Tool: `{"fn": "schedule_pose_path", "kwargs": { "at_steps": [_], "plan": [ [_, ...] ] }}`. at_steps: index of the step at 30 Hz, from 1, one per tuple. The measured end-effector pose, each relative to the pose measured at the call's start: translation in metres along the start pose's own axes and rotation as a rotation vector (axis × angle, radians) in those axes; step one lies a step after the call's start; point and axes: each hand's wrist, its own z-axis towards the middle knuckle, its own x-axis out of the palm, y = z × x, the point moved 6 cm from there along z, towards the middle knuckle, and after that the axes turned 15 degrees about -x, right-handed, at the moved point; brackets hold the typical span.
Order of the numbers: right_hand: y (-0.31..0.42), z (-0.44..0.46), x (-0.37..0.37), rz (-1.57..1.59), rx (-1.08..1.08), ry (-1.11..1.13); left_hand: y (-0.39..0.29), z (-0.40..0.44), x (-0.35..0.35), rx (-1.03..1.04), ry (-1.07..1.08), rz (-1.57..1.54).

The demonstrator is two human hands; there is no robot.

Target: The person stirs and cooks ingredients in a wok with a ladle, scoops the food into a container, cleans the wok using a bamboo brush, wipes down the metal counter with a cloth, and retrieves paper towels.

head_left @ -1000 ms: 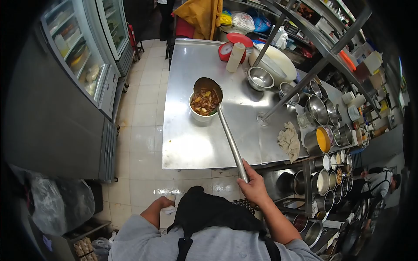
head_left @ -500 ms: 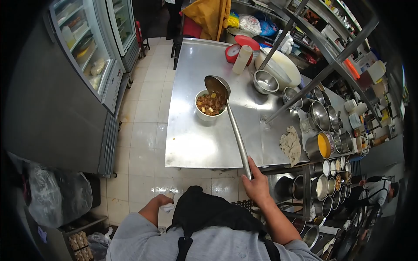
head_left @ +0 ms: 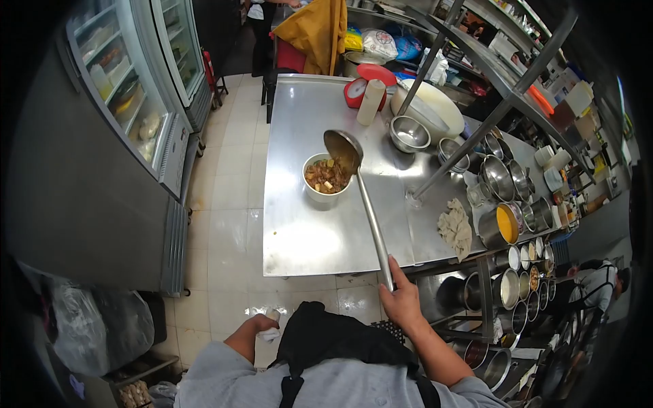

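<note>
My right hand (head_left: 403, 300) is wrapped round the far end of a long steel ladle (head_left: 373, 221). The ladle's bowl is tipped over the right side of a white bowl (head_left: 325, 197), with brown sauce coating its inside. Chunky brown stew (head_left: 325, 178) with pale cubes fills the white bowl, which stands on the steel table (head_left: 299, 234). Down by my left side, my left hand (head_left: 257, 325) is closed on a bunched white cloth (head_left: 270, 334). The black apron partly screens the space between my hands.
On the table are a squeeze bottle (head_left: 370, 102), a red scale (head_left: 355, 92), a steel bowl (head_left: 409, 134) and a crumpled rag (head_left: 454, 228). A shelf post (head_left: 462, 151) rises at the right. Glass-door fridges (head_left: 115, 75) line the left. A person (head_left: 602, 292) stands at far right.
The view has shifted slightly, so the table sits lower in it. The ladle stays tipped at the white bowl, with its bowl a little farther right. Both hands keep their hold.
</note>
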Motion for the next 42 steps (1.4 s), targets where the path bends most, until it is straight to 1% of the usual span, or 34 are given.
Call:
{"fn": "schedule_pose_path", "kwargs": {
  "at_steps": [1, 3, 6, 10, 12, 15, 16, 18, 19, 21, 22, 23, 24, 25, 26, 27, 29, 30, 31, 32, 33, 34, 35, 37, 38, 39, 40, 41, 42],
  "plan": [
    [0.002, 0.002, 0.001, 0.002, -0.001, -0.006, -0.001, -0.007, -0.002, -0.006, 0.003, 0.015],
    [0.001, 0.003, 0.006, 0.050, 0.066, 0.035, -0.005, -0.012, -0.004, -0.011, 0.003, 0.037],
    [0.008, 0.009, 0.003, -0.021, 0.046, 0.025, -0.003, -0.003, 0.000, 0.005, 0.021, 0.075],
    [0.008, 0.012, -0.003, 0.072, 0.016, -0.015, -0.003, 0.006, -0.005, -0.003, -0.027, 0.074],
    [0.007, 0.013, -0.004, -0.049, 0.065, 0.068, -0.008, 0.003, -0.007, 0.025, -0.020, 0.092],
    [0.013, 0.010, -0.012, 0.042, 0.040, 0.026, -0.017, 0.001, -0.002, 0.064, -0.002, 0.191],
    [0.001, 0.008, -0.008, 0.048, 0.044, 0.007, -0.024, -0.004, -0.002, 0.083, -0.015, 0.259],
    [-0.015, 0.004, 0.002, 0.265, -0.214, -0.115, -0.039, -0.013, -0.002, 0.101, -0.043, 0.347],
    [-0.011, -0.001, -0.003, 0.268, -0.209, -0.137, -0.048, -0.016, 0.001, 0.108, -0.023, 0.401],
    [-0.004, -0.006, -0.005, 0.241, -0.087, -0.081, -0.069, -0.024, 0.005, 0.120, -0.025, 0.476],
    [-0.004, -0.004, -0.008, 0.226, -0.034, -0.054, -0.087, -0.032, 0.006, 0.192, -0.061, 0.522],
    [-0.003, 0.000, -0.014, 0.229, -0.040, -0.077, -0.103, -0.039, 0.010, 0.261, -0.094, 0.567],
    [-0.005, 0.000, -0.016, 0.207, -0.015, -0.031, -0.117, -0.035, 0.017, 0.314, -0.133, 0.632],
    [-0.007, -0.004, -0.016, 0.191, 0.019, 0.017, -0.130, -0.040, 0.023, 0.269, -0.115, 0.610],
    [-0.004, -0.005, -0.019, 0.170, -0.155, -0.074, -0.139, -0.028, 0.032, 0.253, -0.023, 0.574],
    [-0.002, -0.012, -0.025, 0.177, -0.156, -0.095, -0.160, -0.050, 0.039, 0.292, -0.110, 0.680],
    [-0.006, -0.034, -0.020, 1.074, 0.205, 0.097, -0.198, -0.083, 0.061, 0.419, -0.157, 0.747],
    [0.000, -0.051, -0.034, 1.275, 0.254, 0.068, -0.212, -0.092, 0.077, 0.414, -0.113, 0.657],
    [-0.006, -0.074, -0.050, 1.281, 0.255, 0.030, -0.223, -0.107, 0.094, 0.409, -0.065, 0.579],
    [-0.009, -0.103, -0.065, 1.480, 0.274, 0.068, -0.227, -0.117, 0.114, 0.422, -0.062, 0.631],
    [-0.013, -0.136, -0.082, 1.677, 0.280, 0.083, -0.237, -0.128, 0.140, 0.439, 0.134, 0.347],
    [-0.017, -0.178, -0.098, 1.722, 0.288, 0.061, -0.245, -0.142, 0.172, 0.426, 0.336, 0.084],
    [-0.023, -0.216, -0.116, 1.724, 0.288, -0.072, -0.252, -0.159, 0.204, 0.428, 0.431, -0.012],
    [-0.023, -0.307, -0.145, 1.740, 0.287, -0.116, -0.264, -0.149, 0.278, 0.342, 0.610, -0.095],
    [-0.021, -0.348, -0.156, 1.704, 0.310, -0.231, -0.269, -0.156, 0.317, 0.299, 0.712, -0.039],
    [-0.019, -0.387, -0.165, 1.700, 0.315, -0.396, -0.271, -0.166, 0.357, 0.242, 0.806, 0.011],
    [-0.013, -0.423, -0.173, 1.603, 0.315, -0.500, -0.268, -0.233, 0.386, 0.248, 0.758, 0.243],
    [-0.007, -0.456, -0.181, 1.500, 0.331, -0.578, -0.274, -0.193, 0.438, 0.150, 0.930, 0.247],
    [-0.001, -0.489, -0.188, 1.487, 0.345, -0.702, -0.270, -0.224, 0.477, 0.117, 0.985, 0.319]
  ]
}}
